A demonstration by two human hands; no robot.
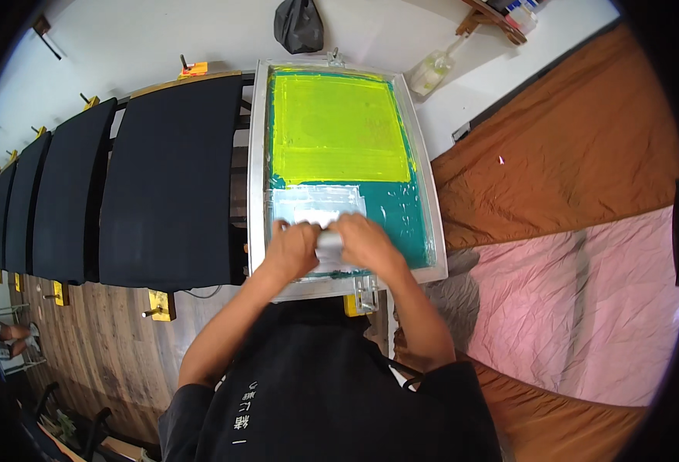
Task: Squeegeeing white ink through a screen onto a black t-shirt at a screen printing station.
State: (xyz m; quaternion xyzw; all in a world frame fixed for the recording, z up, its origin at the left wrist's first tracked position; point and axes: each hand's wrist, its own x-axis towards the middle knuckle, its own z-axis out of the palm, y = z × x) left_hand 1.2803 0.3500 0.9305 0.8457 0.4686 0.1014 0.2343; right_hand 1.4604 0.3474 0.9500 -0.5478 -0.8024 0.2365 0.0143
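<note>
A screen-printing frame [259,146] with a pale metal rim lies in front of me. Its mesh carries a bright yellow-green area [339,127] at the far end and a teal coating [397,223] nearer to me. Over the near left part of the mesh, white ink [318,196] is spread. My left hand [296,248] and my right hand [362,240] are closed side by side on a pale squeegee [329,245], pressed to the white area. The fingers cover much of it, and slight blur hides its exact shape.
Several boards covered in black fabric [170,177] stand in a row to the left, with yellow clamps [162,305] at their ends. A black bag [299,27] hangs on the wall. Brown cloth [539,146] and pink cloth [578,308] spread along the right. A clear bottle [432,71] is beyond the frame.
</note>
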